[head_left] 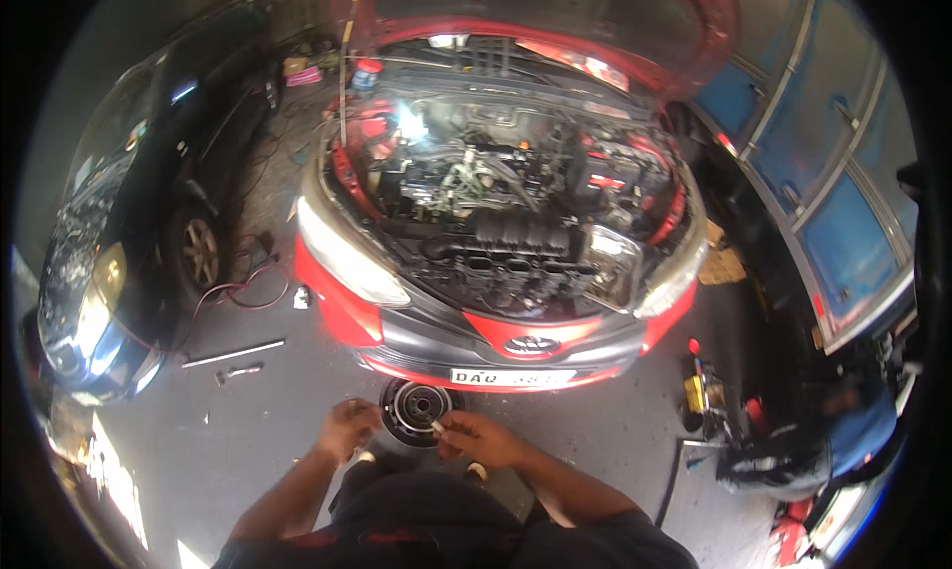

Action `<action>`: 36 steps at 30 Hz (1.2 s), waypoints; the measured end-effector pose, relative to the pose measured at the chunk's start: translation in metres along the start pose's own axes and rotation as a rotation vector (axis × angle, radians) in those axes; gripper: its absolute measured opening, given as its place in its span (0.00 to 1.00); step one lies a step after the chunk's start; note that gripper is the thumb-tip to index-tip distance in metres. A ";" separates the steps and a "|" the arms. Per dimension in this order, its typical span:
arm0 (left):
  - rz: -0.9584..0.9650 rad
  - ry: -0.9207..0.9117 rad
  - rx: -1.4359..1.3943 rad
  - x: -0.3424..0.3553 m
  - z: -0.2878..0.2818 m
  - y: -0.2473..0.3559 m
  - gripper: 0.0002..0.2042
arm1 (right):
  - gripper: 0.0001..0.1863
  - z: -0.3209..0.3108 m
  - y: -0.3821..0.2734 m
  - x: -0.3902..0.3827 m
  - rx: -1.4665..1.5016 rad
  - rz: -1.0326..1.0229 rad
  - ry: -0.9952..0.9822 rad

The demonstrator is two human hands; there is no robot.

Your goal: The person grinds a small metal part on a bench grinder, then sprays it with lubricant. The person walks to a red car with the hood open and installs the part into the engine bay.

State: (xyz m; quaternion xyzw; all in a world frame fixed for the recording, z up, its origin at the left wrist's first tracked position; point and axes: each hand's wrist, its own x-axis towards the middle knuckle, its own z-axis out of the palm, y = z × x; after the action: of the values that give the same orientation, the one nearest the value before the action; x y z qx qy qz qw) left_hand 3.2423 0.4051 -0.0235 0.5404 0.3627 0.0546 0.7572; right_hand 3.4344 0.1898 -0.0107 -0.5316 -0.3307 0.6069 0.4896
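My right hand (pixel 480 440) is closed in a pinch on a small whitish piece (pixel 437 426), too small to name. To its left is my left hand (pixel 349 429), its fingers curled together; whether anything sits in them is too small to make out. Between and just beyond both hands lies a dark round wheel (pixel 393 432) with a lighter ring and a hub hole, on the floor by the front bumper. Ahead stands a red car (pixel 342 316) with its hood (pixel 535 3) raised. A black ribbed intake manifold (pixel 518 234) lies at the front of the engine bay.
A dark car (pixel 149 172) stands at the left. A metal bar (pixel 233 354) and a ratchet-like tool (pixel 240 372) lie on the floor, near a reddish hose (pixel 233 291). At right are a blue-panelled partition (pixel 813 172), a yellow-and-black item (pixel 694 394) and a bent-over person (pixel 778 460).
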 end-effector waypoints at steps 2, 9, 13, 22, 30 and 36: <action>-0.143 0.243 -0.382 0.005 -0.039 -0.027 0.09 | 0.13 -0.004 -0.010 0.027 0.072 -0.144 -0.048; -0.459 0.337 -0.579 0.050 -0.124 -0.114 0.09 | 0.09 0.014 -0.056 0.143 0.058 -0.350 0.096; -0.296 0.080 -0.458 0.124 -0.210 -0.086 0.08 | 0.09 0.014 -0.087 0.228 -0.047 -0.336 0.206; -0.488 -0.166 -0.193 0.206 -0.373 0.085 0.09 | 0.10 0.027 -0.232 0.328 -0.232 -0.352 0.852; -0.272 -0.362 0.003 0.332 -0.333 0.182 0.06 | 0.09 -0.020 -0.310 0.292 -0.323 -0.298 1.216; -0.030 -0.488 0.084 0.398 -0.293 0.270 0.04 | 0.08 -0.157 -0.342 0.275 -0.555 -0.280 1.415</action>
State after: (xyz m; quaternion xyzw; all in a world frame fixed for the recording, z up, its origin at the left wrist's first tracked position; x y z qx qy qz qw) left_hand 3.4385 0.9329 -0.0321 0.5631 0.1791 -0.1040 0.8000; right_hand 3.6814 0.5348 0.1823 -0.8494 -0.1432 -0.0500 0.5054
